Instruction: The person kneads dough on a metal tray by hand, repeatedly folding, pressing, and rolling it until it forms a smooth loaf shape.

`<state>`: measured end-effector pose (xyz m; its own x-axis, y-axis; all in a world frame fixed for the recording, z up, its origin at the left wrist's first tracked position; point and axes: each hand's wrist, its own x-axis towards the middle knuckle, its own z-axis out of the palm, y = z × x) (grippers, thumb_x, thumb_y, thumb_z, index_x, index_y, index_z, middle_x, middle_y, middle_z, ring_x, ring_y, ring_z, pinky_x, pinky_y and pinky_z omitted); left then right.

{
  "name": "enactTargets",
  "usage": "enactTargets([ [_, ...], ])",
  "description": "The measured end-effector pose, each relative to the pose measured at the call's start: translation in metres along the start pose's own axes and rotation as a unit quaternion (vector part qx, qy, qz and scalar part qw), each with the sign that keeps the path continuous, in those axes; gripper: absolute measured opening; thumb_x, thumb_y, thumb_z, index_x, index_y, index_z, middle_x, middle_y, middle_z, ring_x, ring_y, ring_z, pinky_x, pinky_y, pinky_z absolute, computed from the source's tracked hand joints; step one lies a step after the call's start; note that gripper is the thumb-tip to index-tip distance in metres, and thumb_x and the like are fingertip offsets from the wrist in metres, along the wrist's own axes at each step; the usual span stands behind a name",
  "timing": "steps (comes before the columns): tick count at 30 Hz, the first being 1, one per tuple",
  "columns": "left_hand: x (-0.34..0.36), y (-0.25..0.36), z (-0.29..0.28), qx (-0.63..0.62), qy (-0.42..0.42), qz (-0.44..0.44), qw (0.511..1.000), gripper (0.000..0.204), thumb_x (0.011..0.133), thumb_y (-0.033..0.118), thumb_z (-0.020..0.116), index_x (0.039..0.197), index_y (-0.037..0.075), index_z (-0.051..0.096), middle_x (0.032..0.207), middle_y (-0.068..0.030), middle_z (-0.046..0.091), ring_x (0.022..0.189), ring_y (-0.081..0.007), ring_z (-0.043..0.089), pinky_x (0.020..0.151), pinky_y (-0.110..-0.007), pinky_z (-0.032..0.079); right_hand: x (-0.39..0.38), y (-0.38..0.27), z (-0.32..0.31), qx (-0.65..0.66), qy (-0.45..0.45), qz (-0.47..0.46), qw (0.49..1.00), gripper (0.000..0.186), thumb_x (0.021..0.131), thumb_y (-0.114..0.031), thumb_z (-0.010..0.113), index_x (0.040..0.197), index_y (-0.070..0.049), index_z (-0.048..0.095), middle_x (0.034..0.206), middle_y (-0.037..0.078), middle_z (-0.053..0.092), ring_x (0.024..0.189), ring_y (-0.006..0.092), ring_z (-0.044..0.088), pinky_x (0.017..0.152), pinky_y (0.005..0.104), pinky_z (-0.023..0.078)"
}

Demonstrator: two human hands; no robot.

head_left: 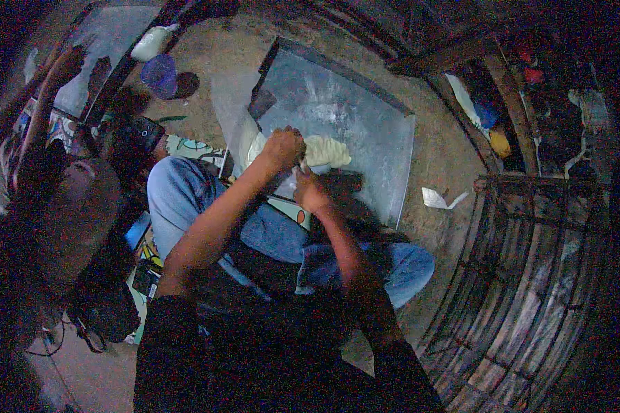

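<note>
My left hand (284, 148) is closed in a fist at the near left part of a grey, powder-dusted board (372, 138). A cream-coloured, lumpy bundle (328, 151) sticks out to the right of this fist, and more pale material shows to its left. Whether the bundle is dough, cloth or a filled bag, I cannot tell. Just below, my right hand (311, 191) is closed too, its fingers close under the left fist. What sits between its fingers is too blurred to name. Both hands are over my crossed legs in blue jeans (186, 193).
A barred, cage-like frame (523, 275) curves along the right. A white scrap (437, 198) lies on the floor beside the board. Another person's arm (48, 103) reaches in at the left, near a second grey board (110, 41), a white bag (151, 43) and a purple object (160, 76).
</note>
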<state>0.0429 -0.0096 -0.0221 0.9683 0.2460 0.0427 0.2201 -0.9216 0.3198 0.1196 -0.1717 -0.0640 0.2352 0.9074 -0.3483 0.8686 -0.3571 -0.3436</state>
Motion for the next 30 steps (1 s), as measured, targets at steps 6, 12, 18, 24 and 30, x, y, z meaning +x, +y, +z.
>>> enactTargets([
  [6, -0.005, -0.001, 0.0, -0.021, 0.025, -0.043, 0.999, 0.018, 0.082, 0.019, 0.059, 0.083, 0.004, 0.07, 0.092, -0.0183, 0.065, 0.089, -0.0352, 0.064, 0.077, -0.044, 0.053, -0.037, 0.001, -0.02, -0.061, 0.105, 0.057, 0.991, 0.041, 0.083, -0.015, 0.059, 0.122, -0.001, 0.059, 0.108, 0.023, 0.063, 0.091, 0.0409, 0.061, 0.084, 0.0506, 0.049],
  [12, -0.017, -0.005, -0.006, -0.06, 0.014, -0.057, 0.996, 0.019, 0.085, 0.016, 0.056, 0.085, 0.002, 0.069, 0.09, -0.0217, 0.064, 0.088, -0.0379, 0.063, 0.077, -0.046, 0.053, -0.029, -0.022, -0.016, -0.155, 0.03, 0.065, 0.985, 0.049, 0.079, -0.015, 0.063, 0.126, -0.003, 0.054, 0.106, 0.022, 0.064, 0.094, 0.0399, 0.062, 0.085, 0.0498, 0.05],
  [18, -0.018, 0.004, -0.029, -0.058, 0.022, -0.007, 0.998, 0.018, 0.085, 0.015, 0.054, 0.089, 0.001, 0.066, 0.088, -0.0205, 0.063, 0.087, -0.0375, 0.062, 0.076, -0.046, 0.052, -0.018, -0.011, 0.002, -0.067, 0.049, 0.075, 0.994, 0.065, 0.076, -0.009, 0.062, 0.138, -0.004, 0.041, 0.107, 0.021, 0.065, 0.099, 0.0404, 0.062, 0.089, 0.0487, 0.05],
  [24, -0.023, 0.004, -0.03, -0.074, -0.024, -0.004, 0.997, 0.018, 0.085, 0.014, 0.055, 0.09, -0.001, 0.064, 0.09, -0.0213, 0.064, 0.087, -0.0386, 0.063, 0.077, -0.046, 0.052, 0.002, 0.011, 0.009, 0.04, 0.066, 0.001, 0.997, 0.065, 0.076, -0.007, 0.063, 0.136, -0.002, 0.039, 0.105, 0.023, 0.064, 0.094, 0.0428, 0.064, 0.085, 0.0481, 0.052],
  [30, -0.01, 0.002, -0.012, -0.085, -0.13, -0.018, 0.988, 0.025, 0.079, 0.023, 0.065, 0.091, 0.003, 0.072, 0.099, -0.0196, 0.069, 0.094, -0.0351, 0.067, 0.081, -0.047, 0.055, 0.002, 0.001, -0.013, 0.058, 0.037, 0.049, 0.996, 0.056, 0.078, -0.01, 0.065, 0.131, -0.002, 0.046, 0.107, 0.023, 0.064, 0.096, 0.0437, 0.064, 0.085, 0.0472, 0.052],
])
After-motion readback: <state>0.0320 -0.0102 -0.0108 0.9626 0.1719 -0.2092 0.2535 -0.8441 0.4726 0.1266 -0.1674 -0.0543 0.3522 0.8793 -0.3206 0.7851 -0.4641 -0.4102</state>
